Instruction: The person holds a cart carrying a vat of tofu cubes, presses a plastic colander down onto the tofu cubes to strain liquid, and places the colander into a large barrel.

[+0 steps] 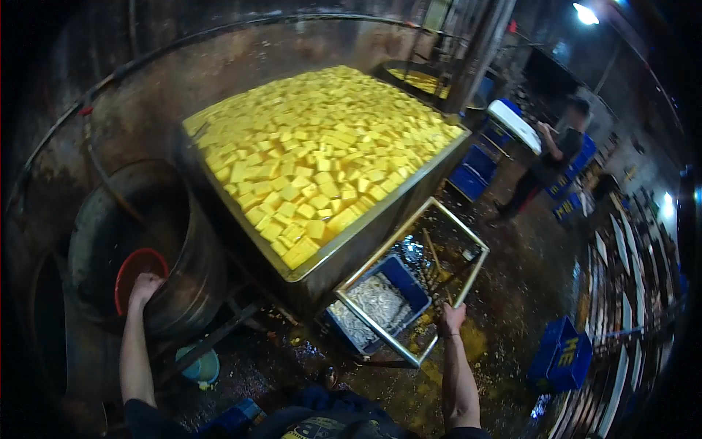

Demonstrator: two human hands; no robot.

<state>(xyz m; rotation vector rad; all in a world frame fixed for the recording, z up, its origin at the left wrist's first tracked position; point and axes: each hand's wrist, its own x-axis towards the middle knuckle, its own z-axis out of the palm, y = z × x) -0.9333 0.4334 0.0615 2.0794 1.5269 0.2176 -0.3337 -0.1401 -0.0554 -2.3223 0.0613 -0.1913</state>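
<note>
Right hand (453,320): fingers wrapped round one bar of the metal frame (377,328), tight grip. Left hand (148,284): clenched on the near-right edge of the red bowl (129,276); finger detail too small to tell. Bowl sits tilted inside the mouth of the dark barrel (203,282); its contents, can't tell. Green tub (199,367) on the floor just beside the barrel, below it. Blue crate (406,278) with whitish stuff (374,306) in it shows through and under the frame. Another crate, blue with yellow lettering (559,357), stands apart to the right on the wet floor. Next out: big square vat (380,205), full of yellow blocks (322,157), beyond the frame. Far side: a co-worker (553,150) holding a white box (514,124), blue bin (472,173) nearby. Lamp (586,13) lit up top.
</note>
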